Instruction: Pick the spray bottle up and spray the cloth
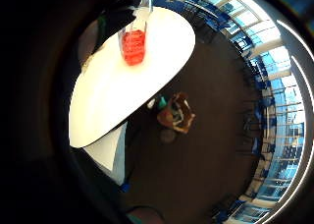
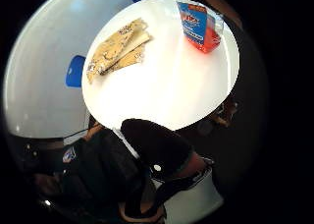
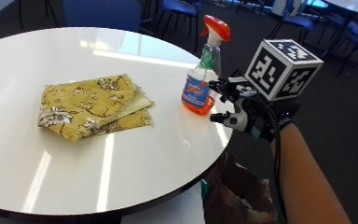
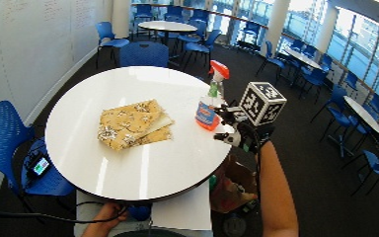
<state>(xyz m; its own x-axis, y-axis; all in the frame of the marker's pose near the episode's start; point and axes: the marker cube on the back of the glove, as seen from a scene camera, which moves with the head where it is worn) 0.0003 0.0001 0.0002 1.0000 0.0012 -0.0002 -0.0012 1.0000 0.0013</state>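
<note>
Where the round white table [image 3: 123,154] curves toward the person, a clear plastic spray bottle [image 3: 199,91] stands upright near the rim, its long axis vertical. It holds orange liquid in its lower part, wears a blue label, and is topped by an orange-and-white trigger head whose nozzle points away from the gloved hand, toward the table's far side. The tabletop is smooth and glossy, with streaks of reflected light. Further in from the bottle, well apart from it, lies the cloth [image 3: 92,112]: a folded, mustard-yellow fabric with a pale floral print and frayed edges, flat on the surface with a lighter layer showing at one edge. The right hand [image 3: 244,114] hangs just beside the bottle, off the table's edge, not touching it. Whether its fingers are spread or curled I cannot tell. Below the table's edge sits a brown paper bag [image 3: 241,196].
</note>
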